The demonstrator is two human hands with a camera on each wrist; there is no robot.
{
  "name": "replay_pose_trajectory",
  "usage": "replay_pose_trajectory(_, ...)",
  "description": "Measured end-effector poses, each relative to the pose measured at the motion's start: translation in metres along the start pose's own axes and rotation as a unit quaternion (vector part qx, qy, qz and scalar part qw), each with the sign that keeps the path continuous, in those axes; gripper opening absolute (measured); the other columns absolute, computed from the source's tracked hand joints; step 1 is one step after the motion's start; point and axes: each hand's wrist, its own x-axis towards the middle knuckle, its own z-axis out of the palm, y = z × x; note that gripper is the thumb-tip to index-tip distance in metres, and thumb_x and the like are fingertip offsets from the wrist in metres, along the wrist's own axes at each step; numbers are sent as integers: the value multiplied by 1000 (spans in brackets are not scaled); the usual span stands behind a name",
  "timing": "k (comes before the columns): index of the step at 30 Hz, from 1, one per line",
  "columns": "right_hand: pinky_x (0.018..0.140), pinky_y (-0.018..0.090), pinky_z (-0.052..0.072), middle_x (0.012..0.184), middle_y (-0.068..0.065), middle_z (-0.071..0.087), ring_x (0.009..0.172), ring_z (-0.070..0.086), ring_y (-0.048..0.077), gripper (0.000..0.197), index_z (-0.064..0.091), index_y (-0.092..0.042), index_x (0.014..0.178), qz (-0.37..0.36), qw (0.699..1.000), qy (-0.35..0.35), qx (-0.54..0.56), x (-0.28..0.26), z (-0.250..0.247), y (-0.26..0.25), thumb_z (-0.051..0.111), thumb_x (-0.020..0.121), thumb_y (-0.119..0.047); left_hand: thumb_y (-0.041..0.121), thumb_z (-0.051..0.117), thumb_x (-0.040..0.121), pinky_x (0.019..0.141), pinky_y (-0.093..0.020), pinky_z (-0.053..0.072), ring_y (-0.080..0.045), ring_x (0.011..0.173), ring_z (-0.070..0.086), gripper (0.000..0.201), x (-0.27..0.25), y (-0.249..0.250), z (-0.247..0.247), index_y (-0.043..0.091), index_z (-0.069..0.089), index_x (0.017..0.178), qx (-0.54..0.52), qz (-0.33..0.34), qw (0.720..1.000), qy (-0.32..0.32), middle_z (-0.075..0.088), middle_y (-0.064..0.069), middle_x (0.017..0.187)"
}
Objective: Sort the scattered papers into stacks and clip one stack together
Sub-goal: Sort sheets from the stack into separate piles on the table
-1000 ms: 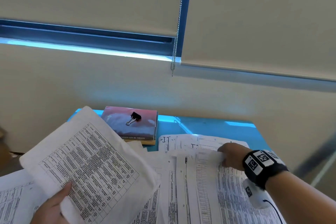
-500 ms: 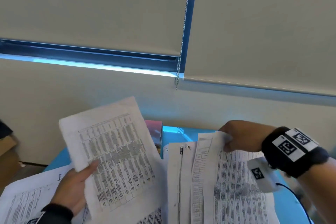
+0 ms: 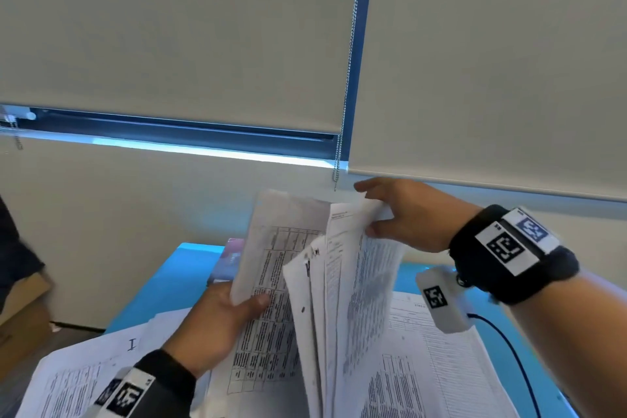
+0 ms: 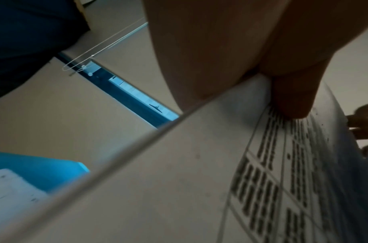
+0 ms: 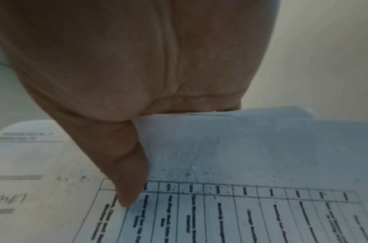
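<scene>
My left hand (image 3: 234, 309) grips a printed table sheet (image 3: 271, 268) by its left edge, thumb (image 4: 291, 100) on the print, holding it nearly upright. Right beside it my right hand (image 3: 380, 214) pinches the top corner of a fanned bundle of several printed sheets (image 3: 349, 299), thumb (image 5: 126, 177) pressed on the front page (image 5: 241, 164). The two bunches stand edge to edge above the blue table (image 3: 176, 282). More papers (image 3: 441, 366) lie flat under them. The binder clip is hidden behind the raised sheets.
A reddish book (image 3: 227, 258) at the table's far side is mostly hidden by the held sheet. Loose papers (image 3: 84, 377) overhang the table's left side. A cardboard box (image 3: 20, 309) stands on the floor at left. A wall and window blinds with a bead chain (image 3: 342, 146) rise close behind.
Both hands rose off the table with their papers. The right hand lifted its bundle from lying flat to upright, and the left hand swung its sheet rightward until it meets that bundle.
</scene>
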Motion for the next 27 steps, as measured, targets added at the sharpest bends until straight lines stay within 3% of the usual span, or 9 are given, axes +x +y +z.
replay_pose_trajectory(2,89,22,42,124,-6,63,113,58,15,32,64,-22,120,1,1000,-1,3,2,0,-5,67,88,-27,16,62,94,83,-36,55,-18,93,72,14,-4,8,4,17,77,94,29,21,999,-11,77,-2,96)
replay_pose_trajectory(5,69,28,43,93,-3,65,87,60,19,4,63,-23,93,7,1000,11,-9,2,-1,-14,65,90,-24,9,55,96,79,-19,51,-5,94,69,33,-10,19,9,34,77,89,44,41,998,-18,77,9,97)
replay_pose_trajectory(7,71,31,46,93,-1,64,85,59,20,3,62,-22,93,10,999,25,-17,1,-3,-17,64,91,-24,36,52,95,83,-21,51,-6,99,68,24,-13,22,9,33,75,99,7,19,1000,8,76,10,100)
replay_pose_trajectory(9,71,32,47,92,-2,63,85,59,20,3,60,-24,90,11,999,37,-18,-1,-4,-20,63,91,-24,78,43,78,93,-31,51,-12,105,67,64,-13,14,1,31,71,110,-26,-3,999,28,75,6,106)
replay_pose_trajectory(11,69,31,47,90,-3,62,84,59,20,6,58,-26,88,14,999,41,-15,-2,-4,-21,63,91,-24,91,48,63,98,-39,49,-19,113,65,83,-13,9,-3,31,68,118,-78,-2,997,1,72,0,117)
replay_pose_trajectory(14,69,33,50,90,-2,64,83,60,19,3,62,-22,91,19,999,48,-1,-3,-4,-24,64,90,-24,62,80,61,92,-33,55,-16,107,69,69,-15,9,2,22,67,116,-28,25,999,7,74,4,112)
replay_pose_trajectory(17,69,35,52,87,-3,65,79,59,19,6,63,-21,92,17,997,74,16,-4,-3,-31,64,88,-25,13,84,71,91,-36,55,-6,95,71,45,-13,-1,14,25,67,111,35,20,995,88,76,14,101)
replay_pose_trajectory(24,77,32,43,95,-10,56,92,51,14,23,55,-30,95,19,981,188,44,-9,20,-29,71,82,-40,7,73,83,91,-36,54,-11,97,69,30,-14,-17,29,26,70,106,22,-10,989,146,76,11,98)
replay_pose_trajectory(27,94,29,37,116,-11,47,109,46,10,51,54,-23,119,102,913,357,170,-22,52,1,76,76,-39,0,71,83,88,-37,54,-12,92,71,29,-14,-24,23,26,71,97,-29,-32,985,164,77,12,93)
